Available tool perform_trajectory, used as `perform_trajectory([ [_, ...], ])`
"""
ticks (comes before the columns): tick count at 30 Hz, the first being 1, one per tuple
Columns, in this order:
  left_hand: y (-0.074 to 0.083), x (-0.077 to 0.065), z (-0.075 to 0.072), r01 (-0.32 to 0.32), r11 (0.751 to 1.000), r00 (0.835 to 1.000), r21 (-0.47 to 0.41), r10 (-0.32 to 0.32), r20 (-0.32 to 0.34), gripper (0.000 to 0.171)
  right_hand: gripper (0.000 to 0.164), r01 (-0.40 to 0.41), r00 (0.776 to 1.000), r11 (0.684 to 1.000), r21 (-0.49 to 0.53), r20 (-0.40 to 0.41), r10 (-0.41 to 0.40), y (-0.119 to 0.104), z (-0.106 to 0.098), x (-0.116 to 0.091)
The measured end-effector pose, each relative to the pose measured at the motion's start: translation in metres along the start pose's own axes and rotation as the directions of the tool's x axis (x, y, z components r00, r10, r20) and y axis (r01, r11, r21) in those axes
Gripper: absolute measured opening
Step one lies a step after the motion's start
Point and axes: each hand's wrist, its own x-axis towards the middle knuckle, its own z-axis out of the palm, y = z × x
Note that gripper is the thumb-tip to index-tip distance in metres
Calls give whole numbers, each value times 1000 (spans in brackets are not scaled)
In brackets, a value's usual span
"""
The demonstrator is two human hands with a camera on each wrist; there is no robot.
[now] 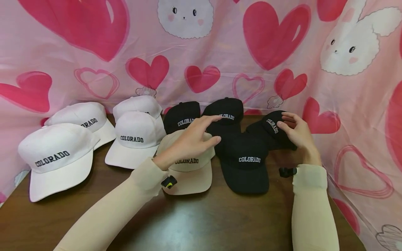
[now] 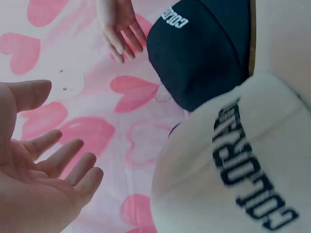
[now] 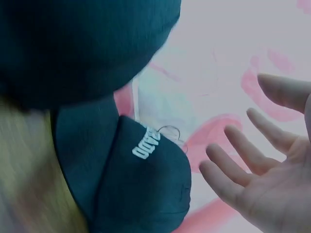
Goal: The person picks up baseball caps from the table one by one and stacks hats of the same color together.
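My left hand (image 1: 190,139), fingers spread and thumb apart, is raised over a beige baseball cap (image 1: 188,177), hiding part of its crown; nothing is in its grasp. In the left wrist view that beige cap (image 2: 228,170) is beside the empty palm. On the right, my right hand (image 1: 299,136) is held up at a tilted black cap (image 1: 274,130), overlapping its edge; whether they touch is unclear in the head view. The right wrist view has a gap between its loosely bent fingers and a black cap (image 3: 146,184). Another black cap (image 1: 246,167) sits between the hands.
Several white caps (image 1: 59,153) stand in two rows at the left of the brown wooden table (image 1: 176,223). Two more black caps, one at the back (image 1: 182,113) and another beside it (image 1: 232,104), stand behind. A pink heart-print cloth (image 1: 226,48) hangs along the back and right.
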Motion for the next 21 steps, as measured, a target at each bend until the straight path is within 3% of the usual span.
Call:
perform_trajectory([
  [6,-1,-9,-8,-54,998,998,34,55,-22,60,60,-17,999,996,-84,-30,14,0,-14,22],
  [12,0,-13,-11,-128,990,990,59,131,-46,59,63,3,1000,979,-205,-3,-4,4,-24,40],
  [21,1,-16,-10,-149,982,986,114,156,-53,59,69,-11,1000,958,-287,17,17,23,-25,54],
])
